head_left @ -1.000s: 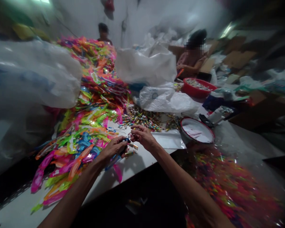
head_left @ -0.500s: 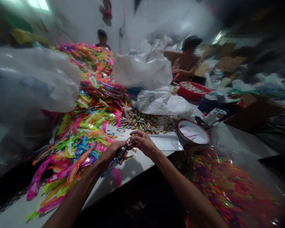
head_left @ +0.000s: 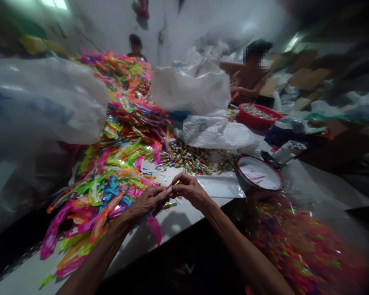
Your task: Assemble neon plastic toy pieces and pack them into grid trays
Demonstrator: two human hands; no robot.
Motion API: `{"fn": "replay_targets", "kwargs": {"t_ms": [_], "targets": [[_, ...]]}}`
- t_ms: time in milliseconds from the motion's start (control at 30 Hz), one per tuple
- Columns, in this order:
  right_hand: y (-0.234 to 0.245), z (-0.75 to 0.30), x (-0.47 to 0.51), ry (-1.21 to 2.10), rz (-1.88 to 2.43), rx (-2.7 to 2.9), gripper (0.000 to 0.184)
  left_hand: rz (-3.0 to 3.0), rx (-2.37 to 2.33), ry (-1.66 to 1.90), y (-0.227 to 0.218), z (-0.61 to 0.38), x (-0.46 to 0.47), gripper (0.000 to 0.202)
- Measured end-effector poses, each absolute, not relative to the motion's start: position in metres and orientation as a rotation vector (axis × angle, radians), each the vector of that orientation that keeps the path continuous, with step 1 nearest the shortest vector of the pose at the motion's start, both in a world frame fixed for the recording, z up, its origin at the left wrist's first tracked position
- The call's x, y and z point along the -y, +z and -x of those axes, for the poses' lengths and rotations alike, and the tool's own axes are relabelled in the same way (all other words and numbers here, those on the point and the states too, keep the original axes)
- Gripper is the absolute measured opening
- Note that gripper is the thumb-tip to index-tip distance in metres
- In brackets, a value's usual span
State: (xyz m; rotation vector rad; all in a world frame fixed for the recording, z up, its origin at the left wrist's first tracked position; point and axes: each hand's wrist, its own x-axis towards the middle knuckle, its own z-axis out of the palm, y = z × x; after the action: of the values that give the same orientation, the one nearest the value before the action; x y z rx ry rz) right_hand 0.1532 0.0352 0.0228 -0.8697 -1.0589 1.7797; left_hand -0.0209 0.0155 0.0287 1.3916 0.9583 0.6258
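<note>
My left hand [head_left: 150, 200] and my right hand [head_left: 190, 189] meet over the table's front part, fingertips together. The right fingers pinch a thin yellowish tube [head_left: 177, 182], like those in the pile behind. Between the left thumb and finger is a small whitish end [head_left: 169, 189]; whether it belongs to the same tube I cannot tell. Something dark hangs under the left palm, mostly hidden. A few small printed tubes [head_left: 170, 205] lie just below the hands. To the left spread many bright plastic strips [head_left: 103, 205] in pink, orange, green and blue.
A heap of small tubes [head_left: 190, 159] lies behind my hands. On the right stand a red-rimmed bowl [head_left: 278, 186] and a clear bag of colourful pieces [head_left: 304, 241]. White plastic sacks [head_left: 190, 90] and a red basin [head_left: 258, 121] are farther back, where two people sit.
My hands have drawn closer together, and the left fingers have moved from a dark blue piece to pinching at the whitish end. The whole view has shifted slightly to the right.
</note>
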Motion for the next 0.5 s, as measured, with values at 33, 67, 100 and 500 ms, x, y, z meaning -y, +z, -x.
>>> {"fn": "replay_targets", "kwargs": {"t_ms": [33,67,100,500], "targets": [[0.022,-0.151,-0.035,1.776,0.876,1.043,0.024,-1.422,-0.983,0.596,0.027,0.023,-0.018,0.045],[0.02,-0.148,-0.035,1.761,0.883,1.024,0.025,-1.449,-1.013,0.565,0.026,0.026,-0.02,0.046],[0.017,-0.145,-0.034,1.737,0.887,1.007,0.026,-1.494,-1.053,0.536,0.026,0.029,-0.024,0.047],[-0.027,-0.169,-0.13,0.534,1.682,2.112,0.021,-2.336,-1.909,-0.134,0.045,0.089,-0.142,0.042]]}}
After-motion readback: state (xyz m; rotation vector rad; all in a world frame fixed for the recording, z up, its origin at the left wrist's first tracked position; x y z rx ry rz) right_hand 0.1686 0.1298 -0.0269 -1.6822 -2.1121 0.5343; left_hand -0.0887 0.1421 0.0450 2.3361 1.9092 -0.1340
